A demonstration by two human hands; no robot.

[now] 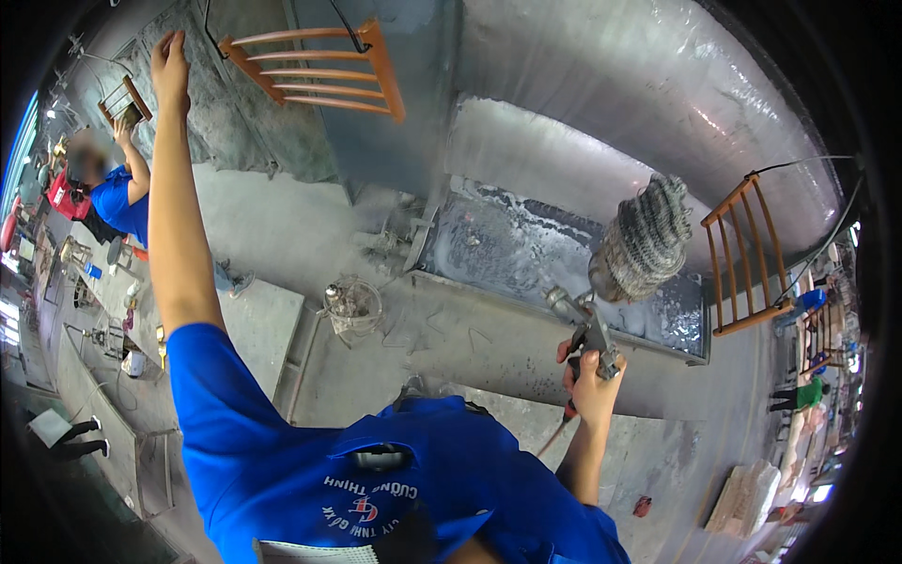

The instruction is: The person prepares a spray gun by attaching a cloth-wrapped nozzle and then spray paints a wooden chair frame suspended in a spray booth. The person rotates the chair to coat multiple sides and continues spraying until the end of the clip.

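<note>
Left-hand fingers: extended upward, slight gap at the tips, nothing seen pinched between them. Right-hand fingers: wrapped around the grip of a spray gun (592, 331).

Key relation: the near slatted wooden frame (319, 73) hung just to the right of the left hand (170, 80), at about the same height in view, with a visible gap to the hand; no contact seen. Its slats ran roughly left to right, dipping slightly toward the right, so the left end rail faced the raised hand. Dark wires (348, 26) held it from above. Left hand was clearly the nearer one; the right hand (598, 387) sat low and well to the right, gun well apart from that frame.

Gun was tilted, metal front end toward upper left; exact aim couldn't be told. A grey knit-covered bundle (646, 240) stood just beyond it; whether the two were joined wasn't clear. Wet trough (489, 293) lay behind both.

Second slatted frame (741, 258) hung at far right, slats steep, nearer the right hand, not touching it.
</note>
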